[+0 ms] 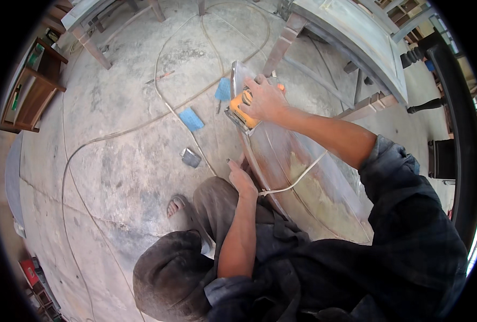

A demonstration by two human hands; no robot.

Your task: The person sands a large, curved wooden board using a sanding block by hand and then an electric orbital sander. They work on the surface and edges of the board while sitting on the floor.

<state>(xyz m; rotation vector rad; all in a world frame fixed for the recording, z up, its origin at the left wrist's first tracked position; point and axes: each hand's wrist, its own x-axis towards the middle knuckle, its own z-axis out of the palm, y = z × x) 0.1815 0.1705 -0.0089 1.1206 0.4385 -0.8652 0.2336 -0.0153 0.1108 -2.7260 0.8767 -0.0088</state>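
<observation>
My right hand [265, 99] is wrapped round an orange power sander [242, 110]. The sander rests against the upper end of a long wooden panel [292, 161], which is whitish with dust above and brown lower down. My left hand [242, 178] is at the panel's left edge, below the sander. It looks closed on that edge, though some of its fingers are hidden. A pale cord [297, 180] crosses the panel close to my left wrist.
Blue sanding pads [191, 119] and a grey block [191, 158] lie on the concrete floor [126, 166]. Long hoses or cables [118, 134] loop across it. A pale wooden table [356, 43] stands at upper right, with another table [91, 45] at upper left. Wooden shelving [40, 86] is on the left.
</observation>
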